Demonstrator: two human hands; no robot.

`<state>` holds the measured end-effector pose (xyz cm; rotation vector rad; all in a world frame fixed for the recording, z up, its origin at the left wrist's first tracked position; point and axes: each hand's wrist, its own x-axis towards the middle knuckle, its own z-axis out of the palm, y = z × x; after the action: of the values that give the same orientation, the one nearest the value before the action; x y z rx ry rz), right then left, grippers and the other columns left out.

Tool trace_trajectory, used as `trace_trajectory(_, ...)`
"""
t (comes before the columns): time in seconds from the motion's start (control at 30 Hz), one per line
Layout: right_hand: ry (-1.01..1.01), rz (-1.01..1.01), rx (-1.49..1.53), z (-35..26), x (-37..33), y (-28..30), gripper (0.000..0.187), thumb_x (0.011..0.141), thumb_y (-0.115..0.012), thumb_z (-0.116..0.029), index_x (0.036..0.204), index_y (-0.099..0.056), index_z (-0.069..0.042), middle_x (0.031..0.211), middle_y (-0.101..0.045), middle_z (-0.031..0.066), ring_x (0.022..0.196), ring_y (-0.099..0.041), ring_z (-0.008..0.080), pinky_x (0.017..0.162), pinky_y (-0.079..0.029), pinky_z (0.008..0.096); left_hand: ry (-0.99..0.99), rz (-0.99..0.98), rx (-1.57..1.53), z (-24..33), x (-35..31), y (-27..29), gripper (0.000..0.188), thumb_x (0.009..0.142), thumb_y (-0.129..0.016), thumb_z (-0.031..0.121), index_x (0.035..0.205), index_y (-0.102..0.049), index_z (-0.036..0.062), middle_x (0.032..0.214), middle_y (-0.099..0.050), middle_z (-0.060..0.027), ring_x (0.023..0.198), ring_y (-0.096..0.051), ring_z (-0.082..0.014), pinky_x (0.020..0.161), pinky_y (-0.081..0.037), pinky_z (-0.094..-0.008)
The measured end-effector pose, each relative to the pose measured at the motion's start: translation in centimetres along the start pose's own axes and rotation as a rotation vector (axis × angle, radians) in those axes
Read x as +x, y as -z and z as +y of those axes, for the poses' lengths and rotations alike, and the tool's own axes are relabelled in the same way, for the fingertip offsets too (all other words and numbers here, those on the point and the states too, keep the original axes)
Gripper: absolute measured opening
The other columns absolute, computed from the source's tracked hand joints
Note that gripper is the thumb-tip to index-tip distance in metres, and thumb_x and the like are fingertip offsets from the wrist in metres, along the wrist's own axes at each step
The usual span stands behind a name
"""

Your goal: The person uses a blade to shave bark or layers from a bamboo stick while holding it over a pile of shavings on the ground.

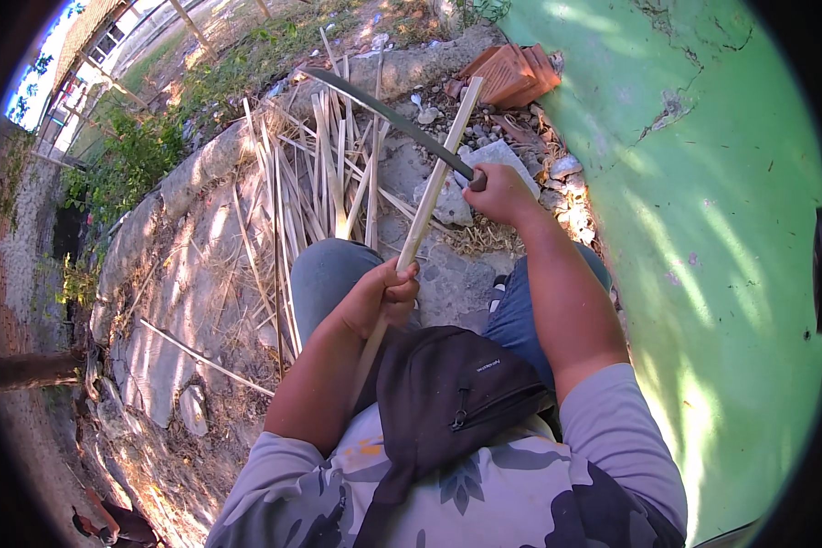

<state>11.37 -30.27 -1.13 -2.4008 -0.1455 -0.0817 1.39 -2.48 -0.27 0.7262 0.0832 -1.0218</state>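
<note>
My left hand [383, 294] is closed around a long pale bamboo strip [426, 203]. The strip slants from beside my lap up to the right. My right hand [502, 194] grips a machete [388, 113] by its handle, its dark blade pointing up and to the left. Near the handle, the blade crosses the upper part of the strip; whether it is cutting into the wood I cannot tell. Past my knees, many split strips [333, 169] lie in a loose pile on the ground.
To the right stands a green cracked wall or slab [694, 219]. Orange roof tiles [511, 78] and broken concrete [498, 164] lie ahead. A single thin stick [205, 359] lies at left, near green shrubs [141, 146]. Another person [114, 525] shows at the lower left.
</note>
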Motion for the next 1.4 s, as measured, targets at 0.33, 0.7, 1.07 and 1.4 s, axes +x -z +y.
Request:
trace_trajectory(0.33, 0.061, -0.049, -0.301, -2.7, -1.1, 1.3, 0.032, 0.075, -0.077, -0.039, 0.084, -0.069, -0.009, 0.079, -0.070, 0.0126, 0.079, -0.068, 0.0337, 0.070, -0.052, 0.0443, -0.018, 0.001, 0.016, -0.3, 0.0, 0.4, 0.019, 0.088, -0.055, 0.024, 0.102, -0.046, 0.0150, 0.066, -0.031, 0.0073, 0.048, -0.026, -0.0047, 0.043, -0.025, -0.0231)
trace_trajectory(0.7, 0.250, -0.103, -0.067, -3.2, -1.8, 1.1, 0.023, 0.071, -0.072, -0.029, 0.082, -0.067, -0.010, 0.077, -0.068, 0.0148, 0.077, -0.067, 0.0362, 0.071, -0.054, 0.0459, -0.045, -0.021, -0.014, 0.1, -0.2, -0.2, 0.022, 0.088, -0.057, 0.025, 0.103, -0.046, 0.0141, 0.066, -0.031, 0.0074, 0.049, -0.028, -0.0043, 0.043, -0.025, -0.0223)
trace_trajectory(1.07, 0.077, -0.172, -0.171, -2.0, -1.2, 0.0, 0.018, 0.078, -0.061, -0.026, 0.080, -0.067, -0.009, 0.079, -0.068, 0.0184, 0.079, -0.066, 0.0388, 0.073, -0.053, 0.0479, -0.038, 0.138, 0.166, 0.2, 0.1, -1.3, 0.020, 0.084, -0.053, 0.011, 0.101, -0.043, 0.0140, 0.069, -0.037, 0.0058, 0.049, -0.029, -0.0038, 0.045, -0.025, -0.0224)
trace_trajectory(1.4, 0.187, -0.348, -0.273, -4.8, -3.0, -0.5, 0.018, 0.078, -0.060, -0.026, 0.082, -0.069, -0.010, 0.081, -0.068, 0.0176, 0.081, -0.066, 0.0381, 0.076, -0.053, 0.0479, -0.021, 0.210, 0.158, 0.0, 0.1, -1.3, 0.019, 0.085, -0.054, 0.010, 0.100, -0.044, 0.0138, 0.068, -0.037, 0.0054, 0.049, -0.028, -0.0041, 0.045, -0.024, -0.0233)
